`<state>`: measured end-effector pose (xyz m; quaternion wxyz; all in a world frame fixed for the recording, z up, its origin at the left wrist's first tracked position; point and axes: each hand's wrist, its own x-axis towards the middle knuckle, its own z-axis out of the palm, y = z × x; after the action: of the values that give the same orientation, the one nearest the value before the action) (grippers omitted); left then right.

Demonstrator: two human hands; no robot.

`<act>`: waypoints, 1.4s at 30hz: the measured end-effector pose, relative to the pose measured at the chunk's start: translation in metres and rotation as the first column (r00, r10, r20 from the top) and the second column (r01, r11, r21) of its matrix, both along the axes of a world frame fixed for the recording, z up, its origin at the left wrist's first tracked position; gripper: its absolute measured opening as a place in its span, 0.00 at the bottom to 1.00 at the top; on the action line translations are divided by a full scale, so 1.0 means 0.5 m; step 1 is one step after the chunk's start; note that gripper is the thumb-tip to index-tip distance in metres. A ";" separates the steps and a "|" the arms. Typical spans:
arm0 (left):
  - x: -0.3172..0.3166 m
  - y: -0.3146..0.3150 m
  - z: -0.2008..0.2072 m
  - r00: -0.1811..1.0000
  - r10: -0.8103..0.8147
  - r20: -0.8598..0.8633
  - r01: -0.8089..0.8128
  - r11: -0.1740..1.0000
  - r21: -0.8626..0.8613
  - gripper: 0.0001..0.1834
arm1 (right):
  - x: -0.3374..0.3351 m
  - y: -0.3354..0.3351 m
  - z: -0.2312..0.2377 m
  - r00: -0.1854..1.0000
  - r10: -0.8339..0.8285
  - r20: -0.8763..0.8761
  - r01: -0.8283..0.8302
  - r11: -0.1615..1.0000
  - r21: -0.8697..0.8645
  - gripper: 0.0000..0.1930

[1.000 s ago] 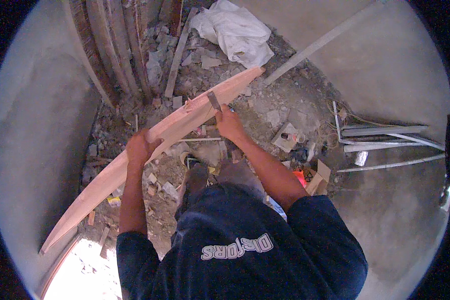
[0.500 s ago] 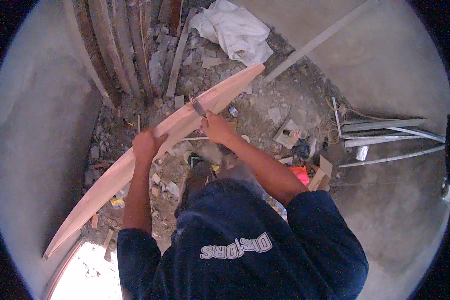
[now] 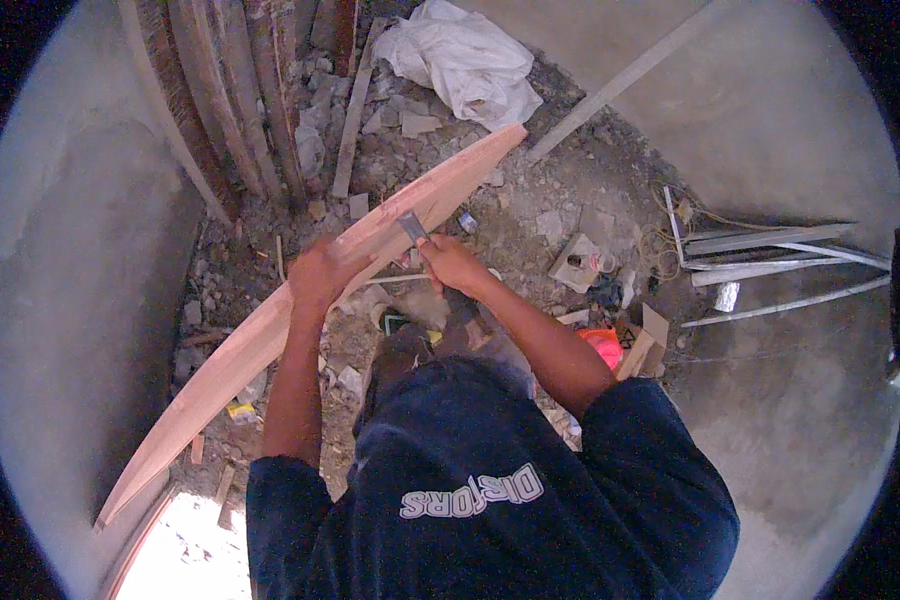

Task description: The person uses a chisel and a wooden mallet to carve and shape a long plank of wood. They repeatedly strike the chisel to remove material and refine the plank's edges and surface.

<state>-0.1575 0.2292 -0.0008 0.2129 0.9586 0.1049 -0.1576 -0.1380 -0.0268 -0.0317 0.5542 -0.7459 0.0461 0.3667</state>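
Head view, my only feed at this distance. Bare grey walls (image 3: 70, 210); rubble-strewn floor (image 3: 580, 190).

The pale wooden plank (image 3: 210, 375) lies diagonally in front of the person, lower left to upper middle. Left hand (image 3: 317, 278): fingers closed over the plank's upper edge, thumb along its face. Right hand (image 3: 452, 265): fingers wrapped around a flat metal blade (image 3: 411, 226), which overlaps the plank; I cannot tell whether it touches.

Change over 1 s: the left hand has shifted up the plank toward the blade. The ragged curl I logged on the upper edge no longer shows, and the blade sits back from that edge. I judge that the curl was cut away and this stretch is now cleaner.

Count: 1 plank, 1 blade, 2 hands, 1 white sack (image 3: 460, 60), 1 cardboard box (image 3: 645, 345), 1 orange-red item (image 3: 601, 346), at least 3 dark timbers (image 3: 210, 100).
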 end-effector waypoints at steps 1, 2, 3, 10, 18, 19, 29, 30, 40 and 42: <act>0.008 -0.014 0.001 1.000 0.000 0.019 0.000 1.000 0.007 0.46 | 0.001 -0.001 0.005 1.000 0.000 -0.022 0.001 1.000 0.026 0.22; 0.017 -0.028 0.002 0.999 0.000 0.038 -0.001 1.000 0.013 0.46 | 0.004 0.000 0.003 1.000 0.004 0.031 -0.004 1.000 0.015 0.22; 0.023 -0.043 0.006 0.999 -0.002 0.054 0.001 1.000 0.019 0.46 | 0.006 0.001 0.001 0.997 0.006 0.080 -0.006 1.000 0.002 0.22; 0.049 -0.093 0.003 1.000 0.025 0.016 -0.026 0.995 0.092 0.50 | 0.030 -0.002 -0.014 0.995 0.085 -0.044 -0.081 0.993 0.082 0.23; 0.060 -0.139 -0.016 0.992 0.113 0.062 -0.124 0.967 0.223 0.53 | 0.058 0.014 0.023 0.985 0.163 -0.055 -0.165 0.985 -0.044 0.26; 0.066 -0.139 -0.015 0.992 0.120 0.036 -0.125 0.967 0.220 0.53 | 0.060 0.016 0.011 0.987 0.143 -0.080 -0.145 0.989 -0.027 0.26; 0.071 -0.145 -0.013 0.987 0.138 0.085 -0.156 0.951 0.268 0.51 | 0.061 0.037 -0.040 0.988 0.087 0.131 -0.078 0.995 -0.069 0.26; 0.066 -0.146 -0.016 0.986 0.148 0.081 -0.165 0.948 0.271 0.51 | 0.050 0.033 -0.038 0.973 0.108 0.202 -0.106 0.994 -0.022 0.26; 0.071 -0.138 -0.023 0.988 0.133 0.083 -0.151 0.952 0.267 0.49 | 0.059 0.025 -0.008 0.970 0.167 0.177 -0.165 0.986 -0.028 0.26; 0.073 -0.137 -0.021 0.992 0.100 0.077 -0.118 0.956 0.269 0.49 | 0.073 0.028 0.005 0.969 0.184 0.166 -0.173 0.982 -0.077 0.27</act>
<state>-0.1212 0.1606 -0.0114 0.0902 0.9759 0.1716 -0.0997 -0.1016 -0.0131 -0.0294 0.4975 -0.7927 -0.0580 0.3475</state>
